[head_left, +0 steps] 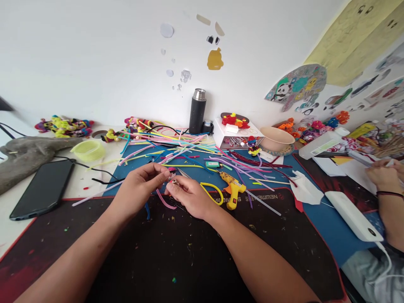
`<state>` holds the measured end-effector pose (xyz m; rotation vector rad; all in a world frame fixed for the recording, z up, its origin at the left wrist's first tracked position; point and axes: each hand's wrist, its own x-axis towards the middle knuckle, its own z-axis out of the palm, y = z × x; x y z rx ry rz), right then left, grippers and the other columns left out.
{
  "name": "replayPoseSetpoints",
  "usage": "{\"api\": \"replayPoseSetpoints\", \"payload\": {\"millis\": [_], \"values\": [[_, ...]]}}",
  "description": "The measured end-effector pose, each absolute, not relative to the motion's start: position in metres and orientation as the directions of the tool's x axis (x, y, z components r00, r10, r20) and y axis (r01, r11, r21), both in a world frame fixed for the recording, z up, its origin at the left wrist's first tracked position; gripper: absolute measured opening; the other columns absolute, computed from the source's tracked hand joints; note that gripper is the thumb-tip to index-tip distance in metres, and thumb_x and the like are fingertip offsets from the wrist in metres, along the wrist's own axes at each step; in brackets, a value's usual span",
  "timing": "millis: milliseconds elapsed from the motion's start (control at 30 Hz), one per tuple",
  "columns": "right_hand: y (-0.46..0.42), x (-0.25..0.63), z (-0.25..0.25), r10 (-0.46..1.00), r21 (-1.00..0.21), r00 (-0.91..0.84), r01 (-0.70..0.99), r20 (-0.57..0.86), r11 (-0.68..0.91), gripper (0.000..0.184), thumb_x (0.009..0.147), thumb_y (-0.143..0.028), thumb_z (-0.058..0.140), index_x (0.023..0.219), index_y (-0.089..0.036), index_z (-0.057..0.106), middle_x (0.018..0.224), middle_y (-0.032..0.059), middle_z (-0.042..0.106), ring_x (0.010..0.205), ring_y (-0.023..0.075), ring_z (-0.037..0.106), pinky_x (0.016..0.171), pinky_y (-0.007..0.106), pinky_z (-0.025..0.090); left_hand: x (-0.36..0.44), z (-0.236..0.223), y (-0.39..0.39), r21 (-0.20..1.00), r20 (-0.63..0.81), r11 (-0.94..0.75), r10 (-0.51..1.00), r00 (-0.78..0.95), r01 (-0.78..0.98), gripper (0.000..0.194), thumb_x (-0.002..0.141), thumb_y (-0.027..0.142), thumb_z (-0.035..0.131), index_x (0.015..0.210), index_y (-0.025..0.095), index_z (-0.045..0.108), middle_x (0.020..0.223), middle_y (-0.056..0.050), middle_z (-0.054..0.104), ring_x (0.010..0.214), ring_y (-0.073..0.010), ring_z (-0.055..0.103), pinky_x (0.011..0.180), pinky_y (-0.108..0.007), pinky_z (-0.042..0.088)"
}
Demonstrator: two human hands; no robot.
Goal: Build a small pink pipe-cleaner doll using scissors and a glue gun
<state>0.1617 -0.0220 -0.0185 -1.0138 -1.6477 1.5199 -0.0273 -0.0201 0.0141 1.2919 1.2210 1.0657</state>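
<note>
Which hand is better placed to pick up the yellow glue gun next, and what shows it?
Probably the right hand: the glue gun lies on its side, with the handle toward the person. The left hand is farther away and would have to reach across the right.

The glue gun (235,195) is yellow, blotched brown towards the front. Pipe cleaners (168,139) run pink, lilac, blue, yellow and dark red. The desk mat (170,256) is black, edged in red, with pale lettering (269,197). The vacuum flask (197,115) is black under a silver cap (199,94); the bowl (276,141), plain beige.
</note>
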Motion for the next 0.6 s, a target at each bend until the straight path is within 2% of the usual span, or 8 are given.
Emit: {"api": "replayPoseSetpoints", "payload": {"millis": [167,333,500,600], "values": [[-0.0235,0.1623,-0.0098,0.834,-0.986,-0.552,0.133,0.007,0.096,0.044,0.101,-0.063,0.064,0.093,-0.019,0.070,0.074,-0.0027,0.049,0.071,0.0145,0.042,0.066,0.029,0.033,-0.0270,0.0156,-0.0202,0.993,-0.052,0.044,0.997,0.065,0.108,0.046,0.076,0.063,0.089,0.084,0.020,0.074,0.076,0.000,0.068,0.066,-0.0141,0.055,0.058,-0.023,0.046],[-0.0245,0.1618,-0.0095,0.796,-0.996,-0.605,0.085,-0.027,0.031,0.051,0.102,-0.066,0.061,0.079,-0.020,0.058,0.068,-0.0038,0.048,0.062,0.0123,0.039,0.059,0.029,0.030,-0.0256,0.0188,-0.0206,0.994,-0.055,0.049,0.997,0.063,0.098,0.048,0.075,0.064,0.090,0.083,0.020,0.073,0.073,0.001,0.067,0.062,-0.0133,0.052,0.054,-0.023,0.044],[-0.0235,0.1615,-0.0141,0.843,-0.998,-0.538,0.067,-0.017,0.022,0.047,0.106,-0.062,0.057,0.089,-0.019,0.067,0.068,-0.0045,0.044,0.061,0.0126,0.040,0.059,0.028,0.031,-0.0260,0.0178,-0.0202,0.995,-0.025,0.018,0.997,0.076,0.098,0.045,0.078,0.063,0.089,0.083,0.020,0.074,0.073,0.001,0.067,0.063,-0.0141,0.056,0.059,-0.025,0.046],[-0.0227,0.1618,-0.0164,0.865,-0.997,-0.501,0.074,-0.036,0.001,0.051,0.103,-0.067,0.059,0.084,-0.020,0.064,0.066,-0.0047,0.044,0.060,0.0131,0.039,0.058,0.028,0.030,-0.0271,0.0163,-0.0198,0.994,-0.018,0.010,0.997,0.072,0.105,0.045,0.078,0.063,0.089,0.084,0.020,0.075,0.076,0.000,0.068,0.067,-0.0150,0.058,0.062,-0.026,0.047]]}}
